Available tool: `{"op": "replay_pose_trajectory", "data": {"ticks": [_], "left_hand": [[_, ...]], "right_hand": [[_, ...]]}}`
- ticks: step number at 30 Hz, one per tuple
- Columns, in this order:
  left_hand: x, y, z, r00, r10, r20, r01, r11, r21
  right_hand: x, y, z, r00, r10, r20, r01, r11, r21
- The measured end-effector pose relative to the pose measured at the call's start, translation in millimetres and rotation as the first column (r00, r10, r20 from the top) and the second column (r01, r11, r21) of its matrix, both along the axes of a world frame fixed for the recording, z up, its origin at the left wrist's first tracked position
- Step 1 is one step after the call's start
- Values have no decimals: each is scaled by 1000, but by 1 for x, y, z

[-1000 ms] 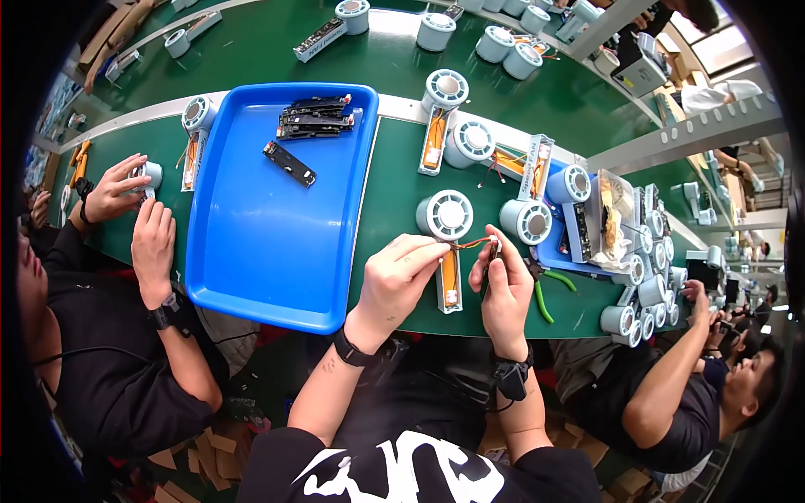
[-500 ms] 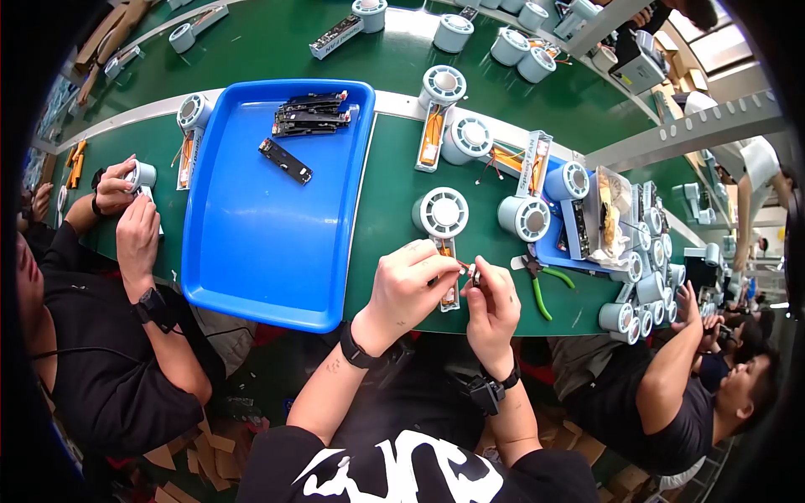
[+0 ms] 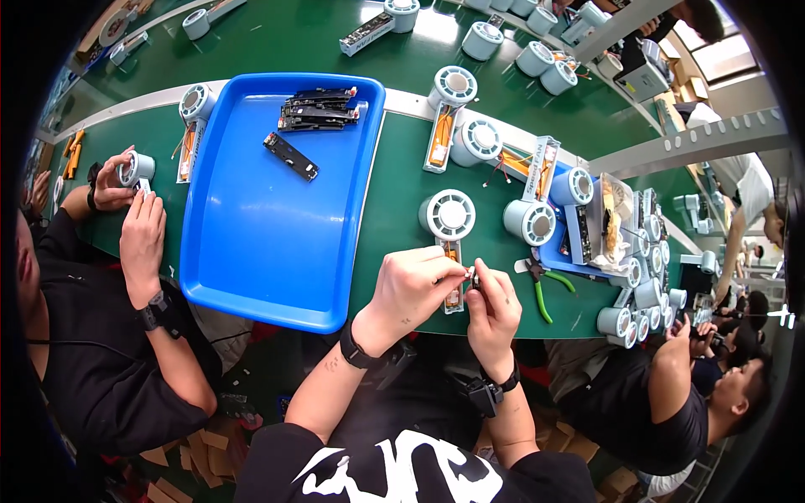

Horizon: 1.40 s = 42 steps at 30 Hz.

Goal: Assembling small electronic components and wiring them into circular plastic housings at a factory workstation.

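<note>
A pale blue handheld fan [image 3: 448,215] lies on the green bench in front of me, its round head away from me and its open handle pointing toward me. My left hand [image 3: 417,289] is closed in a pinch over that handle, on a small white wire connector [image 3: 469,274]. Close beside it, my right hand [image 3: 493,308] grips a small black circuit board [image 3: 475,280] between thumb and fingers. The connector and the board are nearly touching; whether they are joined I cannot tell. Fingers hide most of both.
A blue tray [image 3: 260,289] with several black boards [image 3: 319,111] stands to the left. Green-handled cutters [image 3: 541,289] lie at right, before a parts bin [image 3: 610,222] and clustered fans [image 3: 647,293]. Co-workers sit on both sides, the left one holding a fan [image 3: 137,169].
My fingertips have drawn slightly closer together around the connector and board. The whole view has shifted a little. On the right, the co-worker's raised hand has come down somewhat.
</note>
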<state>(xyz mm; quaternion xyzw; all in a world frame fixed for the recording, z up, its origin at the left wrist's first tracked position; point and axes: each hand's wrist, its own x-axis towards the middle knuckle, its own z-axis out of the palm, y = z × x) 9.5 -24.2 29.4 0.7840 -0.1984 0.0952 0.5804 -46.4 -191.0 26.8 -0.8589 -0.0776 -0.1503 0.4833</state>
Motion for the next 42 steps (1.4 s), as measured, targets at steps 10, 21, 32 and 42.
{"op": "replay_pose_trajectory", "data": {"ticks": [10, 21, 32, 42], "left_hand": [[4, 3, 5, 976, 27, 217, -64, 984, 167], [4, 2, -2, 977, 38, 209, -60, 993, 101], [4, 3, -4, 985, 16, 173, -35, 994, 103], [0, -1, -6, 997, -8, 74, 10, 1000, -15]], "right_hand": [[-1, -4, 3, 996, -6, -91, 4, 1000, -19], [-4, -2, 8, 991, -30, -134, 30, 1000, 0], [-4, 6, 12, 985, -63, -161, 66, 998, 15], [-3, 4, 10, 965, -22, -262, 71, 981, 179]]}}
